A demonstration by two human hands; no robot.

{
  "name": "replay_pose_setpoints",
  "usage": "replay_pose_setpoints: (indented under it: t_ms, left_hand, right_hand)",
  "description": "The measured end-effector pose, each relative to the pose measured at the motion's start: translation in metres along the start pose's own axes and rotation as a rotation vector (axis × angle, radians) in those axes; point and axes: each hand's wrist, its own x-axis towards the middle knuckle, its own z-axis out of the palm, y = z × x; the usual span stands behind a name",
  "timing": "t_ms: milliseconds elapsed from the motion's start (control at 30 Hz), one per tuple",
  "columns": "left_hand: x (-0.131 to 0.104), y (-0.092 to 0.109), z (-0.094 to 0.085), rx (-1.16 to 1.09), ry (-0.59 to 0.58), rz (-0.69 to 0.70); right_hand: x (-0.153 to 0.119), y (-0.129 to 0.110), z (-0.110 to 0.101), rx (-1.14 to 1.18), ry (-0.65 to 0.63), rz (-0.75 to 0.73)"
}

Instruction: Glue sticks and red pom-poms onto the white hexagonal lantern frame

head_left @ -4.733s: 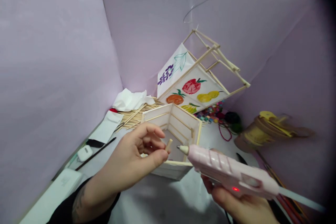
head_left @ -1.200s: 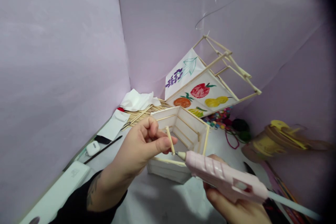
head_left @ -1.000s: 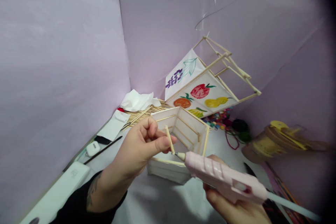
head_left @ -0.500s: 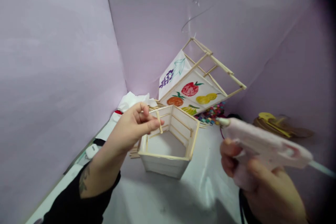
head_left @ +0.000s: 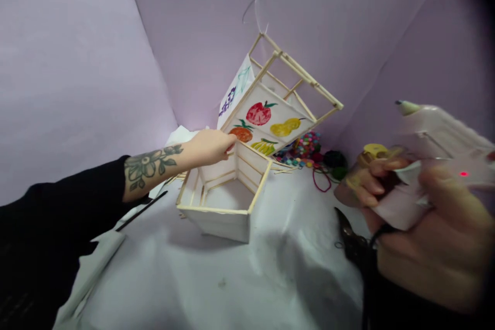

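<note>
Stick carried from the glue gun to the far corner of the box

The left hand point(head_left: 211, 147), which a moment before held a small wooden stick at the glue gun's tip, had reached out to the back corner of the white box point(head_left: 222, 201), fingers pinched there; the stick itself was hidden behind them. The right hand point(head_left: 421, 232) had pulled back and up, clenched round the pink glue gun point(head_left: 436, 149), so the gluing looked done and the placing under way.
</note>
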Motion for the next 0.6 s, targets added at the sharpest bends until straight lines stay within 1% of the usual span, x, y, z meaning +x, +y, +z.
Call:
replay_pose_setpoints:
  t_ms: [67, 133, 300, 400, 467, 600]
  left_hand:
    - [0.005, 0.002, 0.000, 0.095, 0.007, 0.031]
    - [0.008, 0.007, -0.004, 0.162, 0.006, 0.076]
    - [0.013, 0.023, -0.015, 0.268, -0.099, 0.138]
    - [0.015, 0.026, -0.013, 0.312, -0.080, 0.186]
    - [0.016, 0.026, -0.009, 0.327, -0.062, 0.191]
    - [0.021, 0.028, -0.003, 0.349, -0.046, 0.197]
  right_hand:
    - [0.001, 0.001, -0.002, 0.032, -0.005, 0.010]
    - [0.002, 0.002, -0.004, 0.033, 0.001, -0.005]
    - [0.003, 0.002, -0.001, -0.026, 0.038, 0.023]
    - [0.002, -0.001, 0.004, -0.087, 0.027, 0.010]
    - [0.001, -0.003, 0.006, -0.103, 0.017, -0.014]
    - [0.000, -0.004, 0.008, -0.058, 0.009, -0.019]
